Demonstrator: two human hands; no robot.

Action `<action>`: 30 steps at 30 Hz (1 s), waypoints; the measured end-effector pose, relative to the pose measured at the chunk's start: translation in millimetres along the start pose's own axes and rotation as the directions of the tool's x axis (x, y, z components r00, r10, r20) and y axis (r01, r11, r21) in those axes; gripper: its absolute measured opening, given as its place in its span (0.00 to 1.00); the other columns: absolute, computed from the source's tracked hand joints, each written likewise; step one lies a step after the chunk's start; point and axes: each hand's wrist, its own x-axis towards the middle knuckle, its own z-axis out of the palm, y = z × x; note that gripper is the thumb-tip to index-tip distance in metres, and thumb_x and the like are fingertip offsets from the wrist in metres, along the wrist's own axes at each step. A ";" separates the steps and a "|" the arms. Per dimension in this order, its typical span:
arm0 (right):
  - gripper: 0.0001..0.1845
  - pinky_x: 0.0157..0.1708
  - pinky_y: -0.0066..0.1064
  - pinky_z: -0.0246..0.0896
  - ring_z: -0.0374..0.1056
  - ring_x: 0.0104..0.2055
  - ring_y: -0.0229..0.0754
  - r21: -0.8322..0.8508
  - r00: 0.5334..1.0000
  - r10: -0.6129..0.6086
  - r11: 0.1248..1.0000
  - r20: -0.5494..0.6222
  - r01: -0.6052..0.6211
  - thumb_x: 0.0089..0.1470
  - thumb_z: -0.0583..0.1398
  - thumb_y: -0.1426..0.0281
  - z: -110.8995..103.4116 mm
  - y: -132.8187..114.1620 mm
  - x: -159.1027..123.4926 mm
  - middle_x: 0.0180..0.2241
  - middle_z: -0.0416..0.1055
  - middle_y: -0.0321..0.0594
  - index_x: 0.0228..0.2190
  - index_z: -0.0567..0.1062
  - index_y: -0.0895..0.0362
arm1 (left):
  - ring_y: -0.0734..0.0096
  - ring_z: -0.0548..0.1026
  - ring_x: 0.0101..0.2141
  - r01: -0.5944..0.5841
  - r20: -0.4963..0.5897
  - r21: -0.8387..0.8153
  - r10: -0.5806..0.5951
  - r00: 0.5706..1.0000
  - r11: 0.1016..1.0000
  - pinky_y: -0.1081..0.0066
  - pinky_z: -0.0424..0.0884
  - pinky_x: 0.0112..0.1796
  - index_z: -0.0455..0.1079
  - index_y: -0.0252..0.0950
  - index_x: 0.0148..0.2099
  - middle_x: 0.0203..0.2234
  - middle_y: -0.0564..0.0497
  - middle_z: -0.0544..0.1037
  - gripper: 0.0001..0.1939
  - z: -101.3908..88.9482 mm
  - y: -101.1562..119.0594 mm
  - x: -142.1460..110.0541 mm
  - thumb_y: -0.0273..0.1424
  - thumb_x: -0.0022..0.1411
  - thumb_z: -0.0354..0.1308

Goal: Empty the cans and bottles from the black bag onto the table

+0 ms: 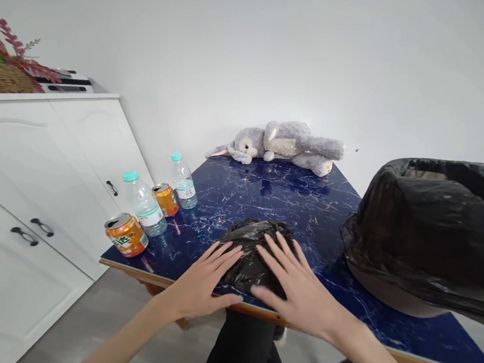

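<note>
A crumpled black plastic bag [247,250] lies near the front edge of the blue marble-patterned table [241,190]. My left hand [204,280] rests on the bag's left side, fingers stretched out. On the bag's right side lies my right hand [294,283], its fingers spread flat. Neither hand grips anything. Part of the bag is hidden beneath my fingers.
At the left stand two orange cans [128,235] and two clear bottles [147,209] with turquoise caps. A grey plush rabbit [289,140] lies along the wall. To the right is a bin [398,291] lined with black plastic. White cabinets [54,175] stand at the left.
</note>
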 end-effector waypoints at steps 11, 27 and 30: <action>0.18 0.51 0.37 0.77 0.82 0.50 0.46 0.202 0.996 -0.085 0.975 -0.016 0.087 0.75 0.54 0.66 -32.1 -0.1 -26.4 0.51 0.84 0.37 0.55 0.81 0.47 | 0.62 0.80 0.45 -0.099 -0.275 -0.303 0.013 0.961 0.948 0.59 0.74 0.55 0.76 0.40 0.47 0.42 0.47 0.84 0.06 2.2 0.2 -16.2 0.30 0.74 0.57; 0.33 0.71 0.74 0.38 0.43 0.78 0.69 -0.200 0.990 0.091 0.974 -0.105 -0.111 0.75 0.48 0.51 36.2 -35.8 38.2 0.76 0.51 0.47 0.73 0.61 0.50 | 0.53 0.80 0.52 0.452 -0.362 -0.176 -0.485 0.796 0.874 0.59 0.76 0.49 0.65 0.42 0.63 0.56 0.42 0.76 0.17 28.4 -19.5 47.8 0.32 0.77 0.48; 0.34 0.73 0.70 0.36 0.40 0.79 0.64 -0.163 0.991 0.132 0.979 0.027 -0.126 0.75 0.44 0.50 31.8 -17.9 46.4 0.77 0.47 0.43 0.74 0.58 0.48 | 0.47 0.76 0.56 0.471 -0.393 -0.076 -0.460 0.796 0.879 0.51 0.73 0.55 0.65 0.40 0.65 0.57 0.39 0.74 0.18 34.2 -36.3 43.9 0.33 0.75 0.51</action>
